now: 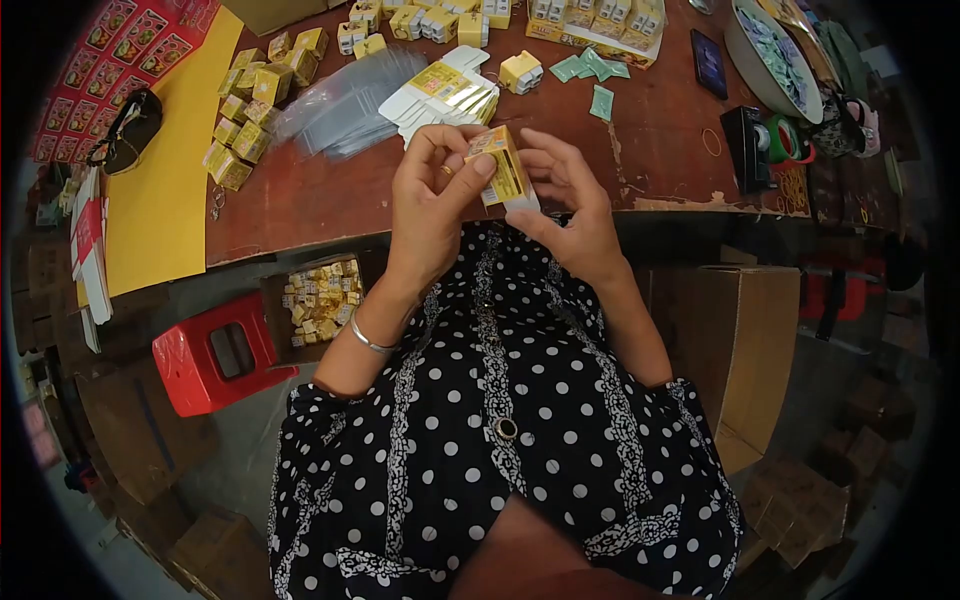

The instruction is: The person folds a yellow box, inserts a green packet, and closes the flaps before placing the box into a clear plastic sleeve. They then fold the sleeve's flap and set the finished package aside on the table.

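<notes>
Box (509, 180), pinched in left hand (428, 192)

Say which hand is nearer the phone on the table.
Right. The right hand is below and left of the phone in the image; the left hand, pinching a small yellow box, is farther left of it.

Dim, uneven indoor light. Table (665, 135) moderately lit, space beneath in deep shadow. Pale glare on plastic bags (355, 100); glint on bracelet (367, 334). Small box (510, 182) fairly clear; fisheye edges bowed, soft, fading to black.
</notes>
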`<state>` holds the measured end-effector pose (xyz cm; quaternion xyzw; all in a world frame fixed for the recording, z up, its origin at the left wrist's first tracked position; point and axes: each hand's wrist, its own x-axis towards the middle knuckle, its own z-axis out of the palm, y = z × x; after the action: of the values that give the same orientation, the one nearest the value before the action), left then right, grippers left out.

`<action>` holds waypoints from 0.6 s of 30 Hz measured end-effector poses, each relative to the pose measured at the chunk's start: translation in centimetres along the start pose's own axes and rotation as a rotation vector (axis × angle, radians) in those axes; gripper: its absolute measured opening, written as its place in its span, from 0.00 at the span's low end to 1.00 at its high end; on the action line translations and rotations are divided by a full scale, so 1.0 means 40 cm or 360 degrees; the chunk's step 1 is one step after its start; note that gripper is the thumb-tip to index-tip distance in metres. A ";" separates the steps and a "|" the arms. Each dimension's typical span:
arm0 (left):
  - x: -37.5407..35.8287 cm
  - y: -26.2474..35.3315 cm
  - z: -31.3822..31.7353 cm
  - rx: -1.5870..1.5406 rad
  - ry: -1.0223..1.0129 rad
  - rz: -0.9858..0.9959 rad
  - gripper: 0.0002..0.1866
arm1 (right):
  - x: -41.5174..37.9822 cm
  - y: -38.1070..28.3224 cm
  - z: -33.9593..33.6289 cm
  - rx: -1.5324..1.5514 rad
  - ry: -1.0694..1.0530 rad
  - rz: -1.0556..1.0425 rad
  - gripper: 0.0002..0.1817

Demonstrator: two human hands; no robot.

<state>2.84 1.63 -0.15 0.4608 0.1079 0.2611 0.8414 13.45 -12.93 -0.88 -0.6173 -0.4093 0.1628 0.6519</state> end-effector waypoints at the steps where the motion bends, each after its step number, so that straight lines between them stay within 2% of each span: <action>1: 0.000 -0.001 0.000 0.0000 -0.0008 0.0002 0.14 | 0.000 0.005 -0.004 0.0135 -0.0081 0.0235 0.33; 4: -0.007 0.005 0.004 0.0228 -0.0078 0.0111 0.19 | 0.004 0.001 -0.031 0.0253 -0.0118 0.0312 0.34; 5: -0.010 0.031 0.004 0.0536 -0.0191 0.0018 0.23 | 0.009 0.000 -0.047 0.0238 -0.0100 0.0306 0.34; 7: -0.016 0.076 -0.004 0.1066 -0.0432 -0.0155 0.34 | 0.033 0.002 -0.084 0.0248 -0.0387 0.0243 0.30; 9: -0.017 0.068 -0.026 0.1158 -0.0501 -0.0173 0.34 | 0.082 -0.021 -0.153 -0.0033 -0.0432 0.0249 0.23; 10: -0.018 0.064 -0.036 0.1259 -0.0546 -0.0189 0.34 | 0.111 0.023 -0.187 -0.0143 -0.0113 0.0272 0.18; 12: -0.013 0.072 -0.054 0.1260 -0.0569 -0.0240 0.32 | 0.171 0.079 -0.255 -0.0942 0.0330 0.0534 0.18; 13: -0.009 0.072 -0.060 0.1256 -0.0588 -0.0296 0.31 | 0.192 0.121 -0.288 -0.0944 0.0333 0.0525 0.18; 14: -0.007 0.065 -0.065 0.1254 -0.0589 -0.0291 0.31 | 0.204 0.171 -0.318 -0.1182 0.0230 0.0419 0.18; 15: -0.009 0.056 -0.073 0.1032 -0.0543 -0.0396 0.30 | 0.210 0.197 -0.328 -0.1417 0.0122 0.0312 0.18; 16: -0.009 0.051 -0.077 0.0807 -0.0491 -0.0498 0.29 | 0.209 0.222 -0.339 -0.1418 0.0114 0.0311 0.18; 18: -0.008 0.047 -0.075 0.0684 -0.0472 -0.0487 0.29 | 0.212 0.239 -0.336 -0.1463 0.0074 0.0281 0.18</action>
<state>0.67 4.42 -0.26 0.6398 0.1050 0.0324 0.7606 31.32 -14.11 -5.72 -0.8780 -0.3700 0.0056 0.3035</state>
